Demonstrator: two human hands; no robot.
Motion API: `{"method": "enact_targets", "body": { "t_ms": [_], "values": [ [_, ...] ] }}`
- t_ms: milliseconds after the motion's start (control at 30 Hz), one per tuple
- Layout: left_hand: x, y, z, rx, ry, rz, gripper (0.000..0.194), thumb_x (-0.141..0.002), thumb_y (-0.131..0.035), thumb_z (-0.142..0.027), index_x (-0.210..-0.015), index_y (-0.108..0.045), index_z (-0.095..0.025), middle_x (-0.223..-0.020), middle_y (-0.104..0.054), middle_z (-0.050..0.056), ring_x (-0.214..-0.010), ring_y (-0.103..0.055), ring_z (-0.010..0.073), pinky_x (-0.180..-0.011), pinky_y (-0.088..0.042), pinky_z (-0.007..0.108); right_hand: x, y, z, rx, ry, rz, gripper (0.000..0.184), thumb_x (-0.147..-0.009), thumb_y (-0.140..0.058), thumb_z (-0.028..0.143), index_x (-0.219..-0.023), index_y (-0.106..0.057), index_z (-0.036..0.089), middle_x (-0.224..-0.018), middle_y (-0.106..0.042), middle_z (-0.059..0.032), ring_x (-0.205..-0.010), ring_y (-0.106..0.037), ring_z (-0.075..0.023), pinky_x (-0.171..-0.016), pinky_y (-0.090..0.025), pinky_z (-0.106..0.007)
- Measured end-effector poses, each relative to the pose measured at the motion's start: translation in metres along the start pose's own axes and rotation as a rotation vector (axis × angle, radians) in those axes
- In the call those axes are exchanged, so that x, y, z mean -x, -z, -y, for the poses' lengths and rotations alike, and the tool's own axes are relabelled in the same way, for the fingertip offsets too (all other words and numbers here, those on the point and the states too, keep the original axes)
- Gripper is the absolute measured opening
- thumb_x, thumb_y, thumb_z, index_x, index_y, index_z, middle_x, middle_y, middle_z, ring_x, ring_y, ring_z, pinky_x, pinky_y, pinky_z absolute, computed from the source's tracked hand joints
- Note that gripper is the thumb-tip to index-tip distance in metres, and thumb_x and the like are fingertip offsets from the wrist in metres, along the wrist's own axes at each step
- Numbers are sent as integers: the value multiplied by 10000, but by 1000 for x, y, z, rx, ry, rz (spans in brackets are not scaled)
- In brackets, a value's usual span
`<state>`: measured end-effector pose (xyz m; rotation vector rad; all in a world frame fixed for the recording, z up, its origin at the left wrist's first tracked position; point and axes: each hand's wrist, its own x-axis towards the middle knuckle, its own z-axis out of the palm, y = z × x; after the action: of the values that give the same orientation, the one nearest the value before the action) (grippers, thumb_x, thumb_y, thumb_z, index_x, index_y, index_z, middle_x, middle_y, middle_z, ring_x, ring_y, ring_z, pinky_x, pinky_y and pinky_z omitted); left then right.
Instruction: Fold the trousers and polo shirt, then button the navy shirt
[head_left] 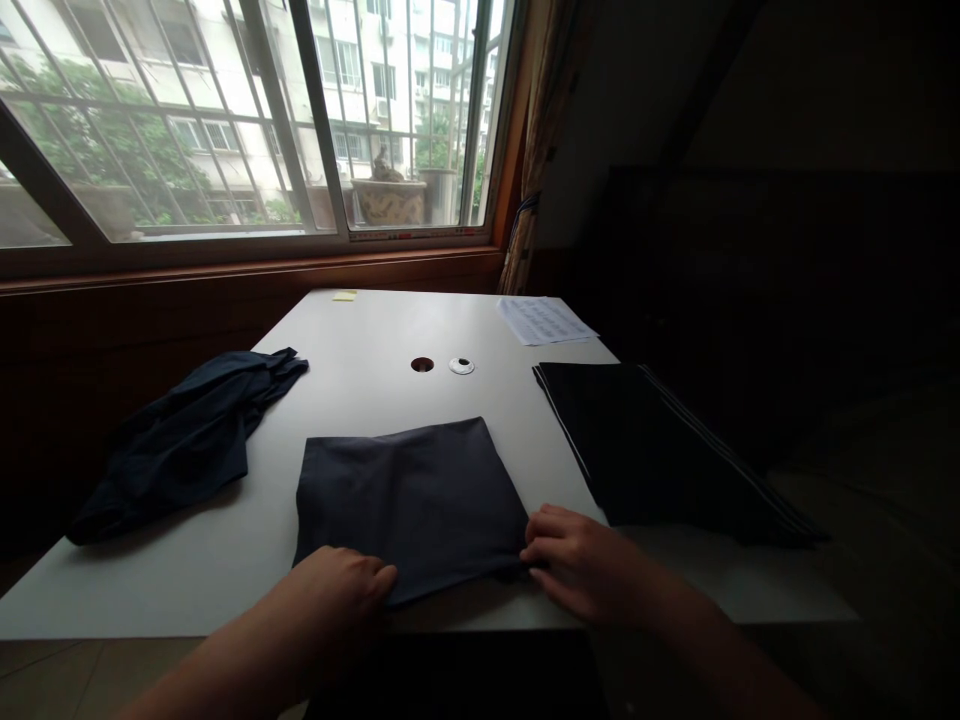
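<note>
A dark grey-blue piece of cloth (412, 500), perhaps a folded garment, lies flat near the front edge of the white table (360, 390). At its near left edge, my left hand (337, 590) is closed with the fingers curled on the fabric. My right hand (566, 560) pinches the near right corner, where the fabric bunches a little. To the left lies a crumpled dark navy garment (187, 440), partly over the table's left edge. On the right is a flat, folded black cloth (667, 450) with pale lines along its edges.
Printed papers (546, 321) lie at the back right of the table, and a yellow sticky note (345, 296) at the back left. Near the middle are a round cable hole (422, 365) and a white round cap (461, 366). Behind stands a barred window (247, 130).
</note>
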<state>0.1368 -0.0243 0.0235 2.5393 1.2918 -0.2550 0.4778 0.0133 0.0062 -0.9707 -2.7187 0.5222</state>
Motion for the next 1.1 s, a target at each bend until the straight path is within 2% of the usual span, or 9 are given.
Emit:
{"method": "enact_targets", "body": {
  "t_ms": [100,233,300,367,467,633,800,933,1100],
  "values": [
    [-21,25,7,-17,-100,-190,178,-962,-520,-307,-940,-672,-218,-975,-716,59,-873,-688,221,-768,-546,332,-18,9,-3,-31,-28,-46,228,-974,-519,223,-874,-721,191,-898,-667,-58,-825,-631,-172,-777,-525,-294],
    [-72,22,24,-138,-48,-501,380,-1005,-451,-296,-1353,-566,-193,-1418,-575,118,-1298,-539,271,-1082,-440,432,-69,-2,-14,-4,-74,-239,315,-1024,-430,261,-1212,-670,184,-1206,-671,-102,-1115,-625,-210,-1014,-483,-351],
    [-96,7,33,-195,18,-518,462,-1011,-443,-347,-1434,-501,-172,-1521,-475,133,-1412,-420,314,-1156,-345,513,-99,-17,-20,78,-107,-260,407,-1026,-420,304,-1360,-582,136,-1404,-576,-146,-1326,-507,-257,-1143,-382,-414],
    [-113,-9,41,-211,75,-485,527,-1009,-437,-408,-1471,-465,-157,-1568,-405,138,-1467,-329,332,-1183,-286,549,-123,-33,-27,143,-157,-193,533,-1023,-420,398,-1446,-493,83,-1521,-455,-184,-1440,-374,-298,-1193,-304,-464],
    [-117,-27,54,-179,159,-472,584,-1016,-386,-471,-1523,-395,-182,-1603,-339,107,-1495,-275,316,-1193,-267,539,-140,-50,-41,198,-248,-116,698,-1005,-377,557,-1524,-381,91,-1612,-294,-169,-1506,-236,-304,-1225,-210,-491],
    [-96,-33,68,-130,194,-470,623,-1021,-327,-521,-1581,-252,-261,-1642,-253,65,-1484,-310,294,-1203,-252,500,-136,-50,-68,235,-387,-78,712,-1011,-284,589,-1579,-266,160,-1657,-165,-91,-1531,-153,-268,-1235,-125,-500],
    [-82,-33,65,-122,258,-455,636,-1018,-304,-544,-1587,-230,-269,-1638,-260,75,-1501,-272,286,-1213,-215,505,-123,-42,-86,309,-507,-100,632,-1036,-272,475,-1573,-277,142,-1648,-198,-90,-1525,-178,-272,-1224,-148,-523],
    [-77,-35,68,-130,315,-436,674,-1003,-303,-593,-1584,-244,-257,-1617,-306,104,-1500,-269,304,-1212,-171,544,-108,-41,-85,363,-589,-140,600,-1037,-290,415,-1538,-349,91,-1624,-262,-142,-1507,-230,-307,-1212,-191,-528],
    [-68,-31,106,-152,403,-420,609,-1015,-291,-560,-1516,-410,-234,-1563,-414,135,-1466,-316,367,-1147,-225,618,-81,-42,-64,353,-556,-181,574,-1016,-372,349,-1486,-411,22,-1568,-365,-217,-1466,-323,-324,-1197,-258,-478]
  ]
}}
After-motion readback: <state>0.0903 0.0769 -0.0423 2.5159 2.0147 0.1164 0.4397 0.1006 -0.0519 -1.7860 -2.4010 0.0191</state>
